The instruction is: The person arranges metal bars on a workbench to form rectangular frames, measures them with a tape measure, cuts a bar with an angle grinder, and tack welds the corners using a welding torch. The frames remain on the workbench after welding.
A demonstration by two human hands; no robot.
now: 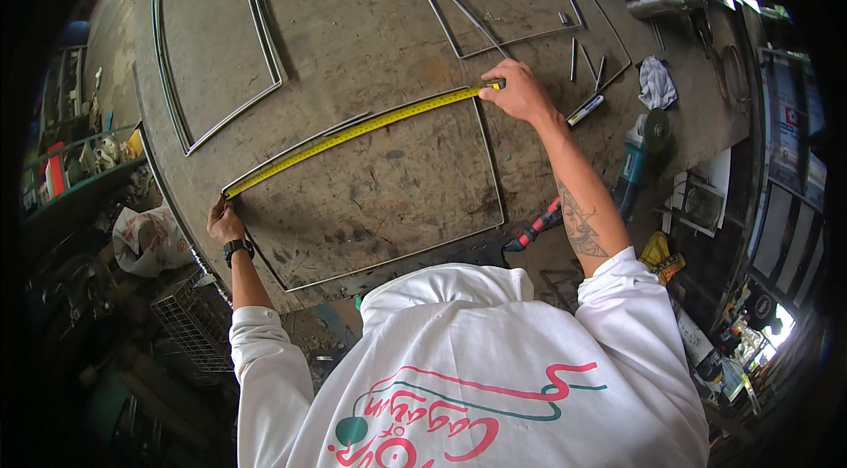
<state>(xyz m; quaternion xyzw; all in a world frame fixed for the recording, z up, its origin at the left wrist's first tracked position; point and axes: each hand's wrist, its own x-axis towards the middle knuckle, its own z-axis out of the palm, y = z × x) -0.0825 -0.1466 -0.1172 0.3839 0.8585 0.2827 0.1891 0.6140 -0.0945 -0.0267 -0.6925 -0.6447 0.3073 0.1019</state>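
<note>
A yellow tape measure blade (353, 132) stretches along the far side of a thin rectangular metal frame (495, 170) lying on the worn workbench (388, 177). At the frame's left corner, my left hand (225, 221) is closed, its fingers pinching the end of the blade. My right hand (519, 95) grips the blade near the frame's far right corner, beside the dark tape case (496, 83), which is mostly covered by my fingers. A loose thin strip (344, 125) rests along the frame's far side, next to the blade.
Another bent metal frame (275, 62) lies at the far left, and more frames and rods (434, 11) at the far right. Short rods (573, 60), a marker (586, 110), a crumpled rag (656, 82) and a teal angle grinder (632, 161) are on the right. A plastic bag (146, 240) sits left.
</note>
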